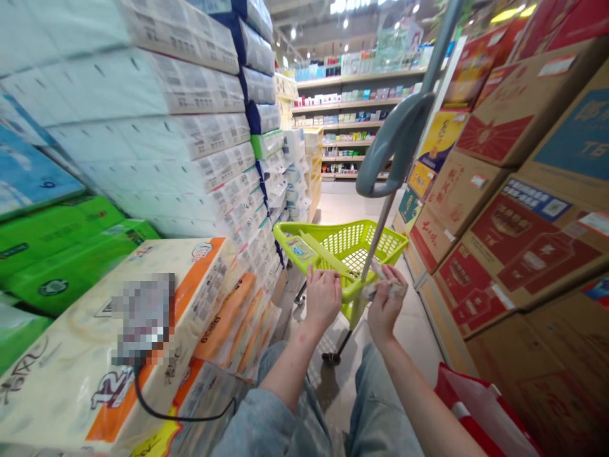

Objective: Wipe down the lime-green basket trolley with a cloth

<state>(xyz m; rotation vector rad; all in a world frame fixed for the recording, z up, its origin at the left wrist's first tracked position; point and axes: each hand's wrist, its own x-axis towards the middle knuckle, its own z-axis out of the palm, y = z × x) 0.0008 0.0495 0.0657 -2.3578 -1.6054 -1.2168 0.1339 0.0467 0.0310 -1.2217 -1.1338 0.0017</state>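
A lime-green shopping cart (345, 251) with a perforated basket stands in front of my knees. My left hand (323, 297) is closed over the near edge of its handle, fingers curled. To the right, my right hand (386, 308) pinches a crumpled whitish-grey cloth (394, 287) beside the handle. Between the hands a grey pole (379, 238) rises from the cart, slanting up and right. A grey-blue looped grip (368, 174) is fixed on this pole. Whether the cloth touches the pole, I cannot tell.
Stacked tissue packs (200, 82) wall the left side; a blurred device with a black cable (178, 417) lies on a cream pack (61, 355). Cartons (490, 190) line the right, above a red-and-white bag (480, 406). Shelves (352, 79) stand beyond the aisle.
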